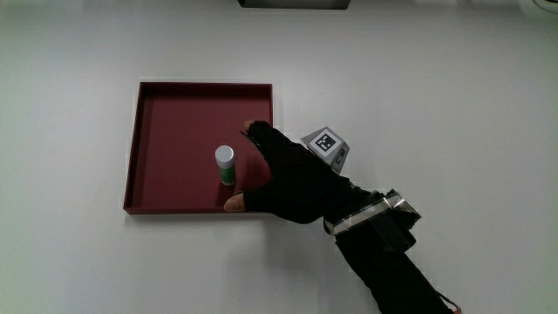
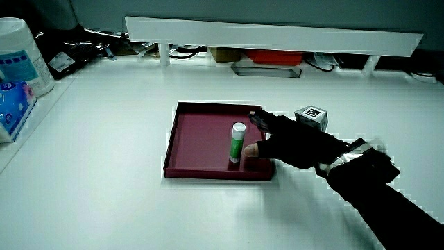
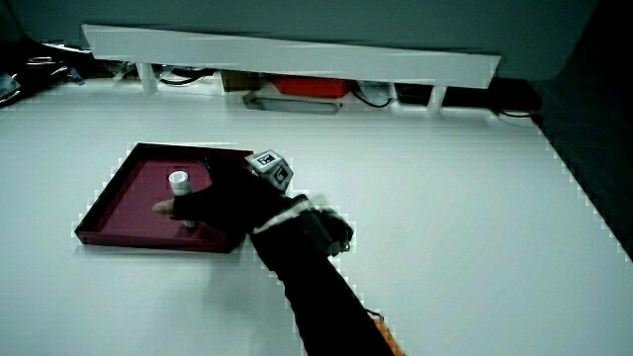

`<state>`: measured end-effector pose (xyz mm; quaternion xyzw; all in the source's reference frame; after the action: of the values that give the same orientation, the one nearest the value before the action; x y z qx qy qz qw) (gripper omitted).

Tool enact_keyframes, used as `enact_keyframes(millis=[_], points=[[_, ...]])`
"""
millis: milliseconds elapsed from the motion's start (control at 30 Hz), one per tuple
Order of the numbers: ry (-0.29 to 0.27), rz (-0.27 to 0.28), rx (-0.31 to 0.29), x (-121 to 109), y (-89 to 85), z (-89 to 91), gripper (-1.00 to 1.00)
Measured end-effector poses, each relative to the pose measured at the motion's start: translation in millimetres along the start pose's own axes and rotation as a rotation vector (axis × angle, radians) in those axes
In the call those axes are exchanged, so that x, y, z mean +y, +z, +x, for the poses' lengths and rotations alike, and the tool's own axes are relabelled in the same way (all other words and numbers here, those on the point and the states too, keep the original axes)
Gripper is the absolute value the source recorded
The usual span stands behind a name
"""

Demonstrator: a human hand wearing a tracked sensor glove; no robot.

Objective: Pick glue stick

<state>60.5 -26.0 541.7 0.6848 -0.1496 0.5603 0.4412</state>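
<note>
A glue stick with a white cap and green body stands upright in a dark red tray; it also shows in both side views. The gloved hand reaches into the tray beside the glue stick, fingers spread, thumb near the tray's wall closest to the person. The fingers are apart from the stick and hold nothing. The patterned cube sits on the back of the hand. In the side views the hand lies low over the tray floor.
The tray rests on a white table. A low white partition runs along the table's edge farthest from the person. A white tub and a blue pack stand at the table's side edge.
</note>
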Motion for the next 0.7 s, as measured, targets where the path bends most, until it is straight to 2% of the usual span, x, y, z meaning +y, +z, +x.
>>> enact_keyframes(millis=[200, 367, 400, 533, 667, 700], points=[[0.013, 0.011, 0.026, 7.7, -8.1, 8.5, 0.0], [0.009, 0.027, 0.039, 8.1, -10.1, 8.6, 0.03], [0.011, 0.04, 0.028, 7.4, -9.8, 8.7, 0.06], [0.034, 0.079, 0.062, 5.1, -9.3, 7.8, 0.18], [0.058, 0.142, 0.068, 4.1, -8.8, 8.7, 0.29], [0.048, 0.161, 0.064, 2.3, -9.0, 6.0, 0.32]])
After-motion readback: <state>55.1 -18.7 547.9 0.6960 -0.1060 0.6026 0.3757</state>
